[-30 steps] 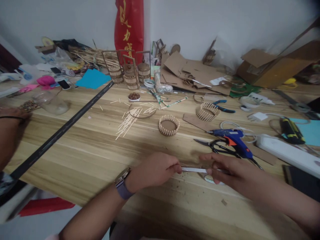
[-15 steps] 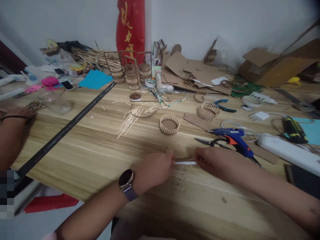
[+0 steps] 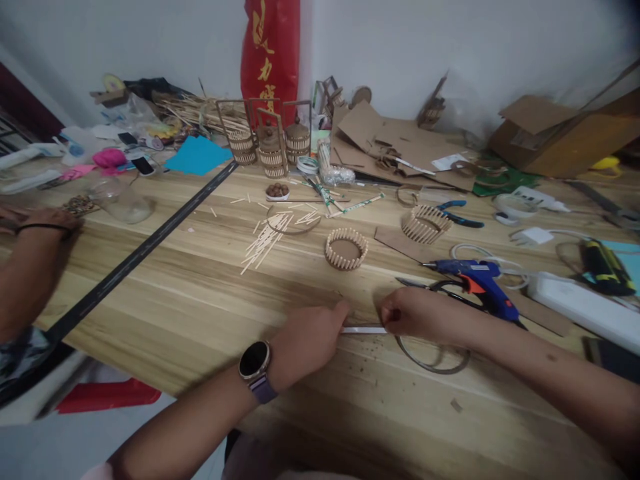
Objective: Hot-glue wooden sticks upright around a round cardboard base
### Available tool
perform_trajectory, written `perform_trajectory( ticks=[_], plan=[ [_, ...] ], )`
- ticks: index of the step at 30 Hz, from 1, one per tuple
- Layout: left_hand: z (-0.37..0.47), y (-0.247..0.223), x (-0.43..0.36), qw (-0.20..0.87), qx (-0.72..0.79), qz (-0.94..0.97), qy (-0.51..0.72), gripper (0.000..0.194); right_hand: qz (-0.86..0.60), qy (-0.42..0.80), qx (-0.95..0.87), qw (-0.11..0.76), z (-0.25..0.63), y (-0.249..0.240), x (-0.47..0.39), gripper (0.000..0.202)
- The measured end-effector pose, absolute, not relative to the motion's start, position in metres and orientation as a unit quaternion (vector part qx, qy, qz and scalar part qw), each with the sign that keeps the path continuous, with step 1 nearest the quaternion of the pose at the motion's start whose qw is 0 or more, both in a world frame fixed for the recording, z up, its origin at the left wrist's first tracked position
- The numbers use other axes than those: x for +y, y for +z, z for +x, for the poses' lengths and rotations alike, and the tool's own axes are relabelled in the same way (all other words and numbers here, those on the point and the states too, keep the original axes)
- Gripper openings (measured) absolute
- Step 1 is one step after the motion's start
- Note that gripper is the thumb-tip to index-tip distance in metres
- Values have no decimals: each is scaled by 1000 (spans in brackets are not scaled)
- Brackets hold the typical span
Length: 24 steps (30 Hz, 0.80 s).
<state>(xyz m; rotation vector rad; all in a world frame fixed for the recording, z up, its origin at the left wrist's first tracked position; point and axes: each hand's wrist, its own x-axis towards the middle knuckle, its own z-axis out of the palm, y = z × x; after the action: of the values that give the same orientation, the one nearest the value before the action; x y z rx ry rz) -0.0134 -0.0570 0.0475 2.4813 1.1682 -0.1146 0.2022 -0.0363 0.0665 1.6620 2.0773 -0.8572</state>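
Observation:
My left hand (image 3: 310, 340), with a watch on its wrist, is closed on the left end of a thin white strip (image 3: 364, 330) just above or on the table. My right hand (image 3: 415, 312) pinches at the strip's other end. A curved, dark narrow band (image 3: 443, 371) loops out below my right hand; whether it joins the white strip is hidden by my fingers. Beyond my hands stands a small ring of upright short sticks on a brown base (image 3: 346, 249). A similar stick ring (image 3: 427, 224) lies tilted to its right.
Scissors (image 3: 413, 283) and a blue glue gun (image 3: 473, 272) lie by my right forearm. Loose matchstick-like sticks (image 3: 267, 243) spread left of the ring. Finished little baskets (image 3: 271, 160) stand at the back. A co-worker's hand (image 3: 47, 223) rests at the far left.
The curved dark band now shows below my right hand, where only table was visible. My right hand has shifted slightly left relative to the table things. The whole view has turned a little left.

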Motion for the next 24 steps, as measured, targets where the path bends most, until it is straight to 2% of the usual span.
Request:
perform_trajectory(
  ticks=[11, 24],
  plan=[
    [-19, 43, -52, 214, 384, 898, -16, 18, 579, -306, 731, 190, 203, 65, -33, 21],
    [-21, 43, -49, 244, 372, 895, -19, 24, 584, -245, 732, 250, 189, 76, -31, 21]
  ],
)
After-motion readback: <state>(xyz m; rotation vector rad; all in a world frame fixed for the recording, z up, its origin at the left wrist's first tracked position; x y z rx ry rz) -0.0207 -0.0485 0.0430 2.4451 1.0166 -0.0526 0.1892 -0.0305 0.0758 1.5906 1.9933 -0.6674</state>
